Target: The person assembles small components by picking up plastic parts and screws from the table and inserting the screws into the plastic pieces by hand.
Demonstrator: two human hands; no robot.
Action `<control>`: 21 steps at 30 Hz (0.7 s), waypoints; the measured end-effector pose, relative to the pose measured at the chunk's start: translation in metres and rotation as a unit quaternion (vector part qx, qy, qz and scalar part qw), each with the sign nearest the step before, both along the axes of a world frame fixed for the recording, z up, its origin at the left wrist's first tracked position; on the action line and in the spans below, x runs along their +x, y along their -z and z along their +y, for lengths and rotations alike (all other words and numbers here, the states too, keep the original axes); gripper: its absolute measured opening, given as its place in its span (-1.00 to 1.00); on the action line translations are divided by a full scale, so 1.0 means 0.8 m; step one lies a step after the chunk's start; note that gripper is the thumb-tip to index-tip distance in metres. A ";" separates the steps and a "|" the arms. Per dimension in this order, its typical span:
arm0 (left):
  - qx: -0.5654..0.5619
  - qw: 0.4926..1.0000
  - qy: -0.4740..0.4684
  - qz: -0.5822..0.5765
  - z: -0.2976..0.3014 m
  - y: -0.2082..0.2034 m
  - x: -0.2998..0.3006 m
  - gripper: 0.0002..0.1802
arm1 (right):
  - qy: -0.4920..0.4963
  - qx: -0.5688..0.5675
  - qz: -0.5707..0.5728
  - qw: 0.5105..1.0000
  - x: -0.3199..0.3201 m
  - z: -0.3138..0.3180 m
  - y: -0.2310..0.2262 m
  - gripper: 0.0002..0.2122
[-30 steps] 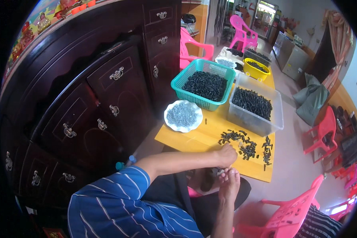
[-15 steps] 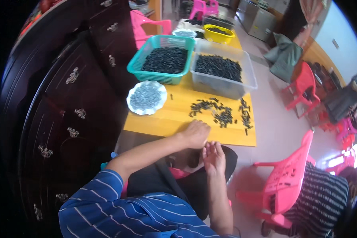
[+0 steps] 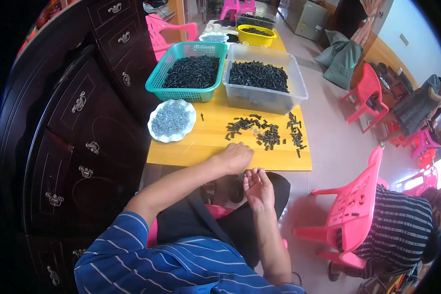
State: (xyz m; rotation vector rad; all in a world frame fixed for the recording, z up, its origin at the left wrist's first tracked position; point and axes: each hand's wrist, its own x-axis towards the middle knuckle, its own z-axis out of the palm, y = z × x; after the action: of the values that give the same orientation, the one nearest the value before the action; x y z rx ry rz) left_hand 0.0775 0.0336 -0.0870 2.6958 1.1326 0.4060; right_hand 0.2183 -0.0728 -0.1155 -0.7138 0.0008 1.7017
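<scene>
At the near edge of the yellow table [image 3: 201, 152], my left hand [image 3: 234, 158] is back-up with its fingers curled under. Just below and to its right, my right hand [image 3: 259, 190] turns its palm up, fingers bent toward the left hand's fingertips. The two hands meet or nearly meet; whatever is pinched between them is too small or hidden. Beyond them lie loose small black tube-like pieces [image 3: 268, 137], with another cluster of black pieces [image 3: 295, 131] by the right edge. A white scalloped plate [image 3: 153, 133] of small silvery-clear pieces [image 3: 170, 120] sits at the left.
Behind stand a teal basket [image 3: 154, 78] and a clear plastic bin [image 3: 259, 102], both full of black pieces, then a yellow basin [image 3: 256, 40]. Dark drawers [image 3: 83, 142] line the left. At right, a person in striped clothing [image 3: 402, 225] sits near a pink chair [image 3: 350, 220].
The whole view has shifted slightly, so the table and containers appear farther left and higher. My hands stay close together in nearly the same pose. More of the seated person at right shows.
</scene>
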 end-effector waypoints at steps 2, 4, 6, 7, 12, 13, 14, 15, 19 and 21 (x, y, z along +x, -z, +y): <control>0.016 0.999 -0.012 0.028 -0.005 0.000 0.000 -0.76 | 0.009 -0.009 -0.004 1.000 -0.001 0.002 0.001 -0.88; 0.015 1.000 -0.009 0.023 -0.006 0.000 -0.002 -0.75 | 0.017 -0.010 -0.008 1.000 -0.001 0.003 0.003 -0.90; 0.015 1.000 -0.006 0.017 -0.008 0.001 -0.005 -0.75 | 0.026 -0.012 -0.012 1.000 -0.002 0.004 0.010 -0.92; 0.016 1.000 -0.008 0.010 -0.010 0.002 -0.007 -0.75 | 0.028 -0.005 -0.025 0.999 -0.003 0.005 0.015 -0.92; 0.027 0.999 -0.010 -0.022 -0.019 0.012 -0.017 -0.76 | 0.034 0.019 -0.073 0.997 -0.016 0.006 0.020 -0.90; 0.037 0.998 -0.006 -0.046 -0.022 0.015 -0.019 -0.79 | 0.038 0.049 -0.106 0.992 -0.019 0.006 0.021 -0.90; 0.048 0.996 -0.003 -0.070 -0.023 0.017 -0.021 -0.81 | 0.042 0.079 -0.139 0.986 -0.022 0.005 0.023 -0.90; 0.048 0.996 -0.005 -0.071 -0.024 0.018 -0.023 -0.81 | 0.040 0.080 -0.140 0.986 -0.024 0.004 0.024 -0.90; 0.068 0.990 0.035 -0.118 -0.033 0.015 -0.013 -0.88 | 0.036 0.105 -0.168 0.980 -0.005 0.008 0.084 -0.91; 0.067 0.990 0.030 -0.118 -0.040 0.026 -0.017 -0.90 | 0.002 0.122 -0.168 0.978 -0.010 0.010 0.096 -0.92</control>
State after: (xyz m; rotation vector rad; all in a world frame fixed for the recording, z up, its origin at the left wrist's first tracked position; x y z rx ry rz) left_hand 0.0642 0.0014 -0.1077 2.6955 0.9886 0.7928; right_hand 0.2105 -0.0645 -0.1921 -0.8052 -0.4354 1.5249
